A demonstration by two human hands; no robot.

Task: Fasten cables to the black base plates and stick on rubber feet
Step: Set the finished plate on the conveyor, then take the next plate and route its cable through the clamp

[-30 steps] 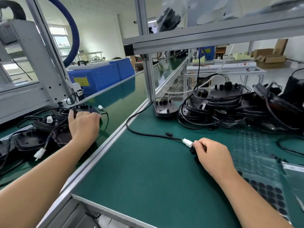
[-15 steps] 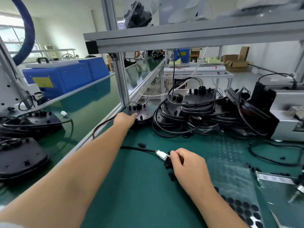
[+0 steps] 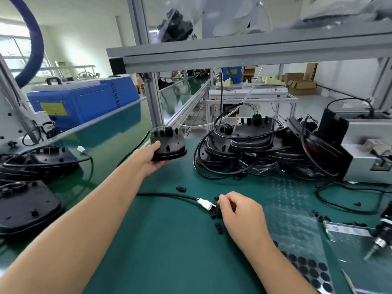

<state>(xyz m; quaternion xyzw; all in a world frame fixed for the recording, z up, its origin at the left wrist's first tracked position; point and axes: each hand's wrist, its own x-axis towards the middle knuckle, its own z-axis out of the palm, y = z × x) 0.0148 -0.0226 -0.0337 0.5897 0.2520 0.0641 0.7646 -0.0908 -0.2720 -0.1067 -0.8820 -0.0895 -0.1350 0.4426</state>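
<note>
- Nearest, at the lower right, a clear sheet of round black rubber feet (image 3: 307,270) lies flat on the green counter (image 3: 169,251).
- The right hand (image 3: 239,213) hovers low over the counter, its grip closed to a pinch on a small black cable clip (image 3: 216,197) at the fingertips.
- Just left of those fingertips lies the white connector (image 3: 205,203) of a black cable (image 3: 167,195), which runs leftward across the counter. More small black clips (image 3: 218,227) lie loose beside and below the connector.
- Further back, the left hand (image 3: 151,159) reaches forward and grips a black base plate (image 3: 169,146) by its near left edge, thumb on top and fingers underneath. The plate is tilted, its posts pointing up.
- To the right of it, a heap of black base plates (image 3: 250,145) with looped cables sits on the counter.
- On the left, more base plates (image 3: 38,160) with cables lie on the conveyor belt (image 3: 118,134), a white plug (image 3: 81,149) sticking out.
- Far left, a blue machine (image 3: 84,100) stands behind the belt.
</note>
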